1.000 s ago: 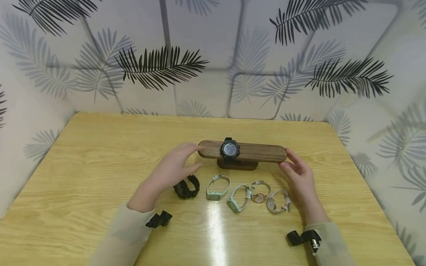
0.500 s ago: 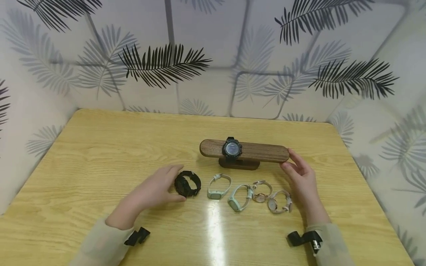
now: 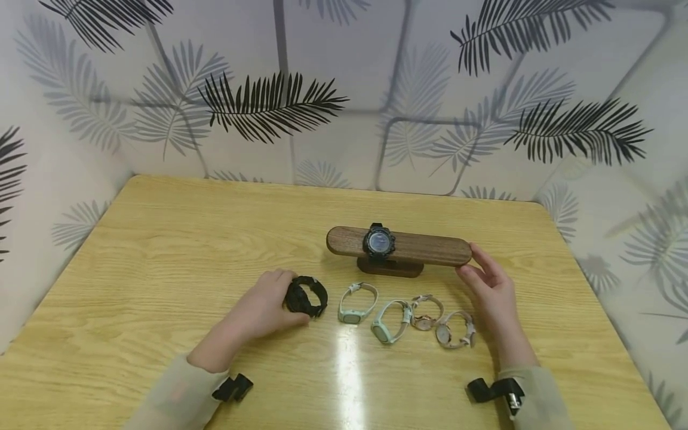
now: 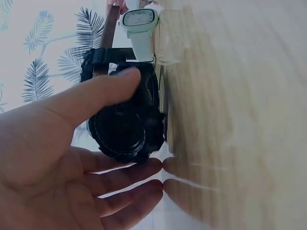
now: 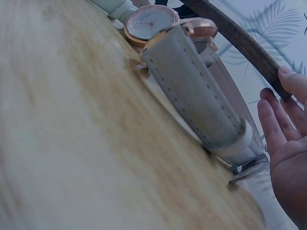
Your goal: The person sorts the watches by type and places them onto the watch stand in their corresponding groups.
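Head view: observed left hand (image 3: 267,304) grasping chunky black wristwatch with looped strap (image 3: 297,298), thumb at near side, fingers at far side; location on yellow wood-grain table (image 3: 188,239), left of and nearer than dark-brown wooden stand with long round-ended bar (image 3: 430,248). Noted right hand (image 3: 493,292) pinching right end of that bar. Strapped round bar, left of its middle: round-cased black wristwatch with bluish dial (image 3: 380,242). Along table before stand, left to right: pale mint-green wristwatch (image 3: 352,317); second mint-green wristwatch (image 3: 381,332); slim rose-gold wristwatch (image 3: 424,323), just beside or touching the second, cannot tell; pale-strapped wristwatch (image 3: 443,334), nearest right hand. Left wrist view: blurred thumb across front of grasped watch, fingers behind and below, tips at table surface. Right wrist view: stitched grey-beige strap with metal buckle, near hand; thumb on one side of bar end, fingers on other. At back: white wall covering with black and grey leaves (image 3: 344,155). On forearms: cream sleeves (image 3: 177,391), black mounts (image 3: 232,388).
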`<state>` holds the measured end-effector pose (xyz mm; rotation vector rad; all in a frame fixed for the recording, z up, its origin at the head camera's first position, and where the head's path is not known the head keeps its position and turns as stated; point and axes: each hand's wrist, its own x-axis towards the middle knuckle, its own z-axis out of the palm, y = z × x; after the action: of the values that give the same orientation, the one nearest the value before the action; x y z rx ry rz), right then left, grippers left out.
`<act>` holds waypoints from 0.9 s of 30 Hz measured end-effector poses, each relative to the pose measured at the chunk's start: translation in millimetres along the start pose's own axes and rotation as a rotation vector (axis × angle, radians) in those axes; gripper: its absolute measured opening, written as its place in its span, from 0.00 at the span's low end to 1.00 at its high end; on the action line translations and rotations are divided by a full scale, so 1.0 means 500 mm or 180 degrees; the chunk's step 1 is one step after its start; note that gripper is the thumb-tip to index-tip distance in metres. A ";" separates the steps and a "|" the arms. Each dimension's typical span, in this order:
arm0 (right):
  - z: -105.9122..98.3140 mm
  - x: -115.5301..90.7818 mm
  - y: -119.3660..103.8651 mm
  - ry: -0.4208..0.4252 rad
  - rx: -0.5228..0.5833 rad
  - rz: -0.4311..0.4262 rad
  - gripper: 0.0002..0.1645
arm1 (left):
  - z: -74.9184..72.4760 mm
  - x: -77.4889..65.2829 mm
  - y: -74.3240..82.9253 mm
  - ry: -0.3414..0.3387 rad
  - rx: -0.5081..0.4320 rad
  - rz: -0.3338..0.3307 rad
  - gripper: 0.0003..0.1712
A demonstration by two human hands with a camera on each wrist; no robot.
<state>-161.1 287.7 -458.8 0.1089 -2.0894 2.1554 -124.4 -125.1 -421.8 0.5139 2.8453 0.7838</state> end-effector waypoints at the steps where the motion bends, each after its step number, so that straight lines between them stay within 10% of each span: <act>1: -0.001 0.000 0.000 -0.0003 -0.0005 -0.0004 0.32 | -0.001 0.000 0.001 0.0007 -0.0024 -0.0009 0.45; 14: -0.006 0.001 0.003 -0.0061 0.0027 -0.0004 0.33 | -0.014 0.011 0.006 0.0336 -0.0625 -0.0096 0.42; 27: -0.004 0.002 0.001 -0.0092 0.0142 -0.0049 0.33 | -0.054 0.034 0.011 0.0647 -0.0452 -0.0128 0.43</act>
<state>-161.9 289.7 -459.2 0.1611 -2.0492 2.2052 -144.9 -127.3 -396.8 0.3760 2.9402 1.0784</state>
